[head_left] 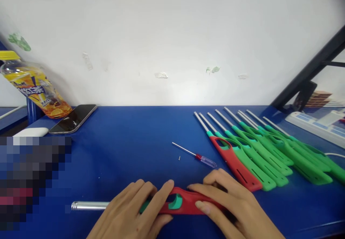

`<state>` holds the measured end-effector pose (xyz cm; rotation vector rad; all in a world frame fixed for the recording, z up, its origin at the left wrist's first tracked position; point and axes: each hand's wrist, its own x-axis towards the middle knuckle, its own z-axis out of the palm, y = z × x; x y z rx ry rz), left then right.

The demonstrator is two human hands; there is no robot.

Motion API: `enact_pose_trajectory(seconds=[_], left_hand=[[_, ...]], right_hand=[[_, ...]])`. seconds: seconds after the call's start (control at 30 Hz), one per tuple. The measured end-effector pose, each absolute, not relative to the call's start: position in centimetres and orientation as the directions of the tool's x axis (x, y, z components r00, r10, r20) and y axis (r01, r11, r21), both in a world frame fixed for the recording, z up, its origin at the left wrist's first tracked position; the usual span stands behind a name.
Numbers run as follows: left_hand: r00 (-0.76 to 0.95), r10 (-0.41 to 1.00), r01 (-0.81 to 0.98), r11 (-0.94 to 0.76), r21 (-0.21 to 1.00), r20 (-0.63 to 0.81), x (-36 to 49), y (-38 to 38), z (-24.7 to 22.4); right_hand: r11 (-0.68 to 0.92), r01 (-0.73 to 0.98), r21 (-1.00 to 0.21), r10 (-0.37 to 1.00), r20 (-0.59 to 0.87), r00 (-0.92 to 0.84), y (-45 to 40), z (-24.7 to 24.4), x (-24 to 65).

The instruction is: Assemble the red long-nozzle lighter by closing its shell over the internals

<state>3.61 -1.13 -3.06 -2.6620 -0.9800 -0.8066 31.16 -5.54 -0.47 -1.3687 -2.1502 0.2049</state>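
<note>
1. Far left, a drink bottle with a yellow cap and an orange fruit label is leaning at the back edge of the blue table, up against the white wall.
2. Just beside it a phone is lying face up with a dark screen, and something small and white is sitting right in front of the bottle. Below that there's a pixelated patch, so can't tell what's under it.
3. Down at the near edge, a silver metal tube is sticking out to the left from under the left hand; it's the long nozzle of a red lighter that's lying flat across the table.
4. The left hand is resting on top of the lighter's front end, fingers curled loosely over it, index finger stretching toward the green trigger.
5. The right hand is gripping the red handle, fingers wrapped over the top and thumb lying along the near side.
6. Just behind the hands, a tiny screwdriver with a clear handle is lying on the table, with a little screw or pin just to its left.
7. Right of that, a row of lighters is lying side by side, nozzles pointing away: one red, the rest green.
8. Far right, a white power strip is sitting by a black metal frame.
</note>
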Motion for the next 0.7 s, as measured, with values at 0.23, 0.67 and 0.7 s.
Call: enact_pose_trajectory(seconds=[0.23,0.67,0.7], left_hand=[[0.569,0.59,0.671,-0.736,0.091,0.573,4.8,-0.7,-2.7],[0.719,0.568,0.65,-0.754,-0.097,0.4,1.9,-0.9,-4.5],[0.722,0.567,0.646,-0.758,-0.091,0.397,1.9,-0.9,-4.4]], right_hand=[[0.449,0.846,-0.288,0.771,0.603,-0.204,-5.5,-1.5,31.5],[0.559,0.809,-0.181,0.803,0.359,-0.475,-3.5,1.5,30.7],[0.547,0.819,-0.172,0.815,0.333,-0.475,-3.3,1.7,30.6]])
